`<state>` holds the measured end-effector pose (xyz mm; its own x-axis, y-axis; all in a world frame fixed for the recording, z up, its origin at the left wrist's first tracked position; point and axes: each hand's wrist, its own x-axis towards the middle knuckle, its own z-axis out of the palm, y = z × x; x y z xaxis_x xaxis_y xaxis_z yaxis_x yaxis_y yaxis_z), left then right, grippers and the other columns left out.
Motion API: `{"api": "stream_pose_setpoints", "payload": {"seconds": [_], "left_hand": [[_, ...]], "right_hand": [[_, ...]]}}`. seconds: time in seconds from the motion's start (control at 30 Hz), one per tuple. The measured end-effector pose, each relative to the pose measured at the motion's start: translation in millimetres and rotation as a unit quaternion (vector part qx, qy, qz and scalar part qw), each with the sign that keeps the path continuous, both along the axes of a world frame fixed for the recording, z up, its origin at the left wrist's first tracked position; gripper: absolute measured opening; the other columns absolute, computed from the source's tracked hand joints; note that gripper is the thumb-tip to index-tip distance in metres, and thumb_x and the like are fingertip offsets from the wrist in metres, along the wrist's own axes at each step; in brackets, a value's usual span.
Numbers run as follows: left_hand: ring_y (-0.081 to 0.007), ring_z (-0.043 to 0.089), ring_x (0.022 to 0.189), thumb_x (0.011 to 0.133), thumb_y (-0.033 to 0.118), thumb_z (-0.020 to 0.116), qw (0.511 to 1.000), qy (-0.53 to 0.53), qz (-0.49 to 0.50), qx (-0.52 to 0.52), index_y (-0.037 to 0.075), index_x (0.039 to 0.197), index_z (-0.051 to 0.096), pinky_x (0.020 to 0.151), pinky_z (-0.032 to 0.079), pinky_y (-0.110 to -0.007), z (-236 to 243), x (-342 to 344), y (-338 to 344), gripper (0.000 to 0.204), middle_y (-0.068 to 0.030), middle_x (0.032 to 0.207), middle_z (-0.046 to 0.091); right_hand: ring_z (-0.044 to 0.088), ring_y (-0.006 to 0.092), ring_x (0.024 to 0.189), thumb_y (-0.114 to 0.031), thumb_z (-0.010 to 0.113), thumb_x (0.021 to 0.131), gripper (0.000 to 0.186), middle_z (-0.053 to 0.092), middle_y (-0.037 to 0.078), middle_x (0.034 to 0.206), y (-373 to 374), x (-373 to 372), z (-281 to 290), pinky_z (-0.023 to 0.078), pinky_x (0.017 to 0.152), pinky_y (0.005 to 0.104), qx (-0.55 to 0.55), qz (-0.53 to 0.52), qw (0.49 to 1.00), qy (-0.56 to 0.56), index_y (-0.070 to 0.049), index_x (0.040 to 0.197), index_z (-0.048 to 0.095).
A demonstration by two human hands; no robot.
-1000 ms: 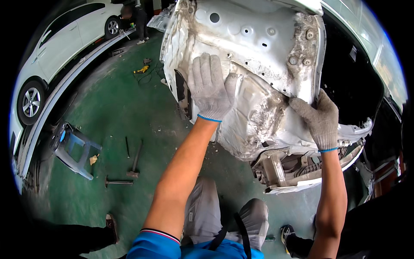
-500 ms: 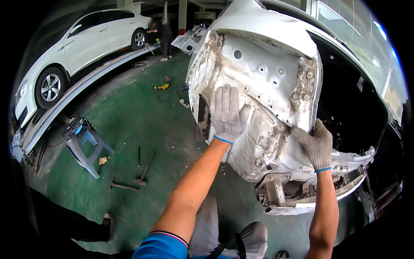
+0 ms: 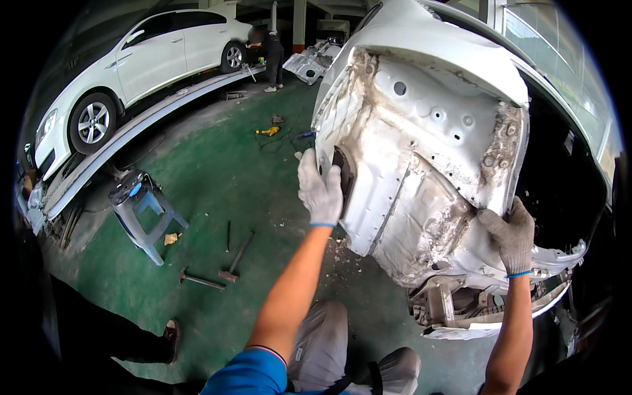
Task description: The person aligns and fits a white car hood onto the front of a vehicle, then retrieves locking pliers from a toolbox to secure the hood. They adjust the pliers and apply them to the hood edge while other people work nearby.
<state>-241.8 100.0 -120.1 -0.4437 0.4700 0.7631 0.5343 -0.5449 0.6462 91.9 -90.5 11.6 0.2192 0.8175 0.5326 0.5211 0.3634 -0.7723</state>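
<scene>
In front of me stands a cut rear section of a white car body, its inner wheel-arch side dirty and dented. My left hand, in a grey knit glove, is at the left edge of this section. Its fingers are stretched and the thumb stands apart, beside a dark narrow opening. Whether it touches the metal is hard to tell. On the right, my gloved right hand grips the panel edge bordering the dark interior, thumb on the dirty side. Its fingertips are partly hidden behind the edge.
Hammers lie on the green floor at left, near a grey-blue stool. A yellow power tool with a cable lies farther off. A white car sits on a ramp. Another person stands beyond; a leg shows lower left.
My left hand has come off the middle of the metal and moved left to its edge, thumb and fingers apart. My right hand keeps its hold. The view has shifted left.
</scene>
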Motion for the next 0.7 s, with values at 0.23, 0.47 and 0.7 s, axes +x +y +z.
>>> {"api": "stream_pose_setpoints", "payload": {"seconds": [0.23, 0.47, 0.7], "left_hand": [[-0.0390, 0.046, 0.147, 0.094, 0.017, 0.066, 0.986, 0.032, -0.137, -0.091, 0.003, 0.153, 0.047, 0.122, 0.035, -0.045, -11.3, -17.3, 49.2, 0.064, -0.0218, 0.153, 0.053], [-0.0374, 0.063, 0.116, 0.108, 0.027, 0.048, 0.995, -0.065, -0.070, 0.035, 0.000, 0.121, 0.071, 0.105, 0.047, -0.043, -4.9, 3.3, 83.7, 0.038, -0.0195, 0.120, 0.068], [-0.0429, 0.060, 0.106, 0.107, 0.035, 0.037, 0.996, -0.059, 0.033, 0.051, 0.002, 0.107, 0.070, 0.094, 0.045, -0.053, 0.1, 6.9, 112.6, 0.046, -0.0208, 0.108, 0.065]], "right_hand": [[0.065, 0.0094, 0.086, -0.028, 0.092, 0.080, 0.056, 0.076, 0.006, 0.101, 3.4, 2.7, -1.5, 0.055, 0.079, 0.0275, -0.011, -0.008, 1.000, -0.007, 0.004, 0.121, 0.071], [0.064, 0.0099, 0.087, -0.032, 0.092, 0.079, 0.059, 0.075, 0.006, 0.100, 1.0, 2.2, 1.6, 0.055, 0.078, 0.0283, -0.018, -0.025, 0.999, -0.036, 0.004, 0.120, 0.070], [0.064, 0.0104, 0.092, -0.037, 0.096, 0.077, 0.067, 0.075, 0.005, 0.104, 5.4, -5.7, -5.2, 0.054, 0.085, 0.0286, 0.014, -0.006, 1.000, 0.016, 0.004, 0.121, 0.068]]}}
